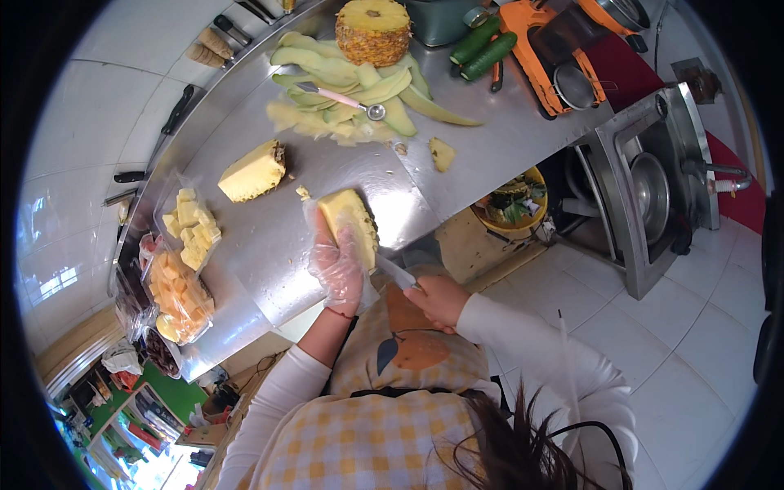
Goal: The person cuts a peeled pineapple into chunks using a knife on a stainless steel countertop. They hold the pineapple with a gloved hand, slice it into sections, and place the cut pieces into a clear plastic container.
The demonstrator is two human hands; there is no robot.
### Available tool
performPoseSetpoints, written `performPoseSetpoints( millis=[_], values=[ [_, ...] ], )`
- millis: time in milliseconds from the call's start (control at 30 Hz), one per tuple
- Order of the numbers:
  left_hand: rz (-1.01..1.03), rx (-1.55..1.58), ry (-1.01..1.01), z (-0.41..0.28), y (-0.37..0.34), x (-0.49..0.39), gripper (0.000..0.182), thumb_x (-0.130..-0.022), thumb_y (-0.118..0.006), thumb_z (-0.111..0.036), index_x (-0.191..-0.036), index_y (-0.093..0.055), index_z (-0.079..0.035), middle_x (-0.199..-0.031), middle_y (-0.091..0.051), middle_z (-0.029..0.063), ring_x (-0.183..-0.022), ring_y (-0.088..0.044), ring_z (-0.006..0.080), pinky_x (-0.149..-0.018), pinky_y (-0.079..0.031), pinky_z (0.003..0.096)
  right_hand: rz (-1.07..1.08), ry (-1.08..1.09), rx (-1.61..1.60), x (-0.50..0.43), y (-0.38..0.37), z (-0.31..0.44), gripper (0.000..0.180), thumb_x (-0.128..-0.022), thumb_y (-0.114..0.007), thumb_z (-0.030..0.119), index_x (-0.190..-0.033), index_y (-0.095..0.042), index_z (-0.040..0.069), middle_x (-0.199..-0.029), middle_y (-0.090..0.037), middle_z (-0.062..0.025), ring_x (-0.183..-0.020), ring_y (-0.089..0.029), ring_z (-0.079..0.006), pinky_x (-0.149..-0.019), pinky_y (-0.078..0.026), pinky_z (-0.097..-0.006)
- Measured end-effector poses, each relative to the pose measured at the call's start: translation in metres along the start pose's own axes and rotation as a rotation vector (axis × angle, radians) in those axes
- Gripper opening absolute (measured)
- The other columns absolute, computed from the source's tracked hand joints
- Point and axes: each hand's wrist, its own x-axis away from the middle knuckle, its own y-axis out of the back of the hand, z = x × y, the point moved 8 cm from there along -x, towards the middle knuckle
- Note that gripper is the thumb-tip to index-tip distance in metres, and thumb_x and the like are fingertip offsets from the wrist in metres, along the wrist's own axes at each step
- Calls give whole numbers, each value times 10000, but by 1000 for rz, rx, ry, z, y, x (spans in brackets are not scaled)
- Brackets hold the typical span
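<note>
In a clear plastic glove, my left hand [340, 263] grips a peeled pineapple wedge [343, 209] above the steel counter's front edge. A strip of brown rind shows along the wedge's right side. My bare right hand [438, 300] is closed around the handle of a knife [395, 269]. The blade points up and left, its tip at the wedge's lower right edge; whether it cuts in cannot be seen. Another pineapple chunk [252, 171] lies to the left on the counter, with a small pineapple scrap [302, 193] between the two.
Melon peels [367, 86] lie under a half pineapple [373, 33] and a pink-handled melon baller [346, 99]. Clear tubs of pineapple cubes [193, 226] and orange fruit cubes [177, 294] stand left. Cucumbers [484, 49] and an orange slicer [533, 55] sit back right. A yellow waste bin [539, 211] is below.
</note>
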Motion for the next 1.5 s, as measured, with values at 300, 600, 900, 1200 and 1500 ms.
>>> performPoseSetpoints(
  millis=[300,600,900,1200,1500],
  values=[
    [-266,11,40,22,8,-2,607,-978,-514,-72,-1514,-228,-45,-1228,-565,80,-1008,-553,130,-900,-462,258,-438,408,146,-31,-35,-11,386,-963,-506,388,-902,-562,10,-816,-631,-251,-793,-597,-433,-738,-459,-512],
    [349,-987,-595,-70,-4,-11,643,-829,-649,-90,-1429,-417,-80,-1376,-495,166,-1352,-376,327,-1131,-288,388,176,74,-331,-23,20,-11,305,-954,-541,409,-902,-506,111,-582,-391,36,-414,-314,-67,-356,-266,-247],
    [523,-1334,-656,-50,-17,-33,561,-787,-720,-269,-1291,-551,-89,-1211,-598,117,-1091,-539,342,-1010,-391,439,-30,180,32,11,107,27,264,-965,-523,305,-881,-520,54,-586,-464,-1,-401,-409,-93,-352,-351,-273],
    [381,-1041,-495,-41,-21,-26,613,-889,-616,-270,-1423,-418,-42,-1466,-396,204,-1362,-363,383,-1111,-324,409,-590,471,151,9,70,32,326,-967,-517,301,-956,-507,-25,-816,-647,-264,-780,-625,-440,-690,-497,-511],
    [419,-962,-474,-37,-21,-27,604,-930,-563,-259,-1446,-356,-24,-1463,-383,234,-1317,-413,412,-1088,-347,417,-625,489,226,-6,71,58,273,-943,-559,247,-874,-509,-13,-744,-627,-254,-742,-608,-455,-662,-476,-522]
  ],
)
